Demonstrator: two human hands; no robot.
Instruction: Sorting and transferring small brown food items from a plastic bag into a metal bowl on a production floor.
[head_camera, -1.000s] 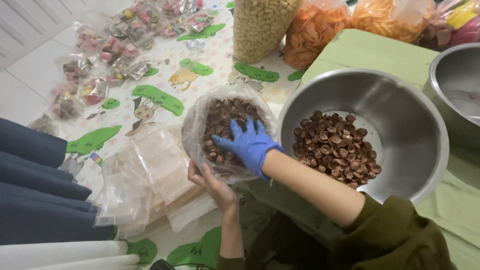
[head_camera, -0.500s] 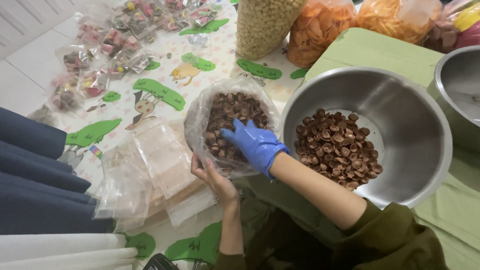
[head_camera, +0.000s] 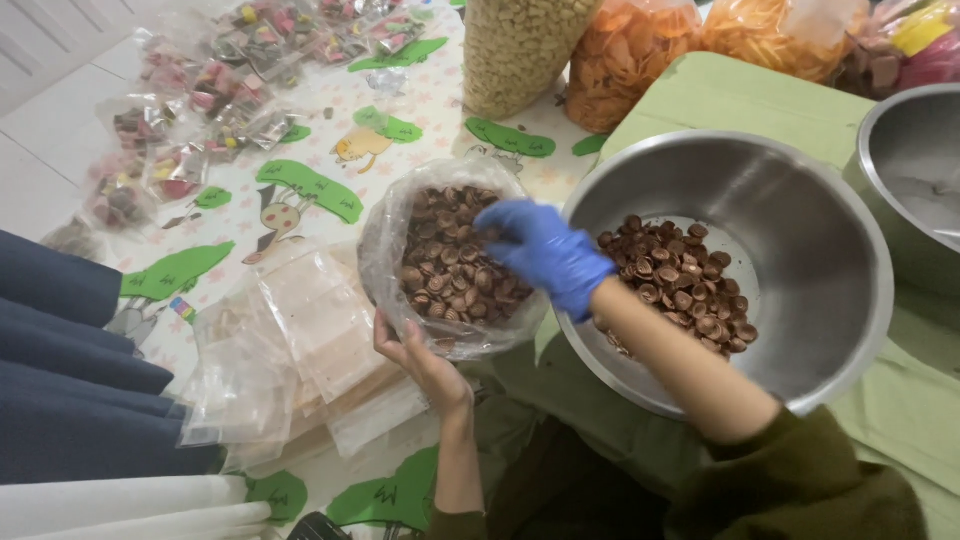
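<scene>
My left hand (head_camera: 412, 352), bare, grips the lower edge of a clear plastic bag (head_camera: 390, 250) filled with small round brown snack pieces (head_camera: 450, 270). My right hand (head_camera: 545, 252), in a blue glove, hovers over the bag's open mouth with its fingers curled inside it; whether it holds pieces is hidden. Just to the right sits a large steel bowl (head_camera: 800, 330) with more of the same brown pieces (head_camera: 690, 290) on its bottom.
A stack of empty clear bags (head_camera: 290, 350) lies left of the bag. Small filled packets (head_camera: 200, 100) are spread over the patterned mat at the far left. Big bags of pale and orange snacks (head_camera: 620, 45) stand behind. A second steel bowl (head_camera: 900, 170) is at right.
My gloved right hand has lifted slightly and moved to the bag's right rim. The bag looks a little fuller and the view has shifted closer.
</scene>
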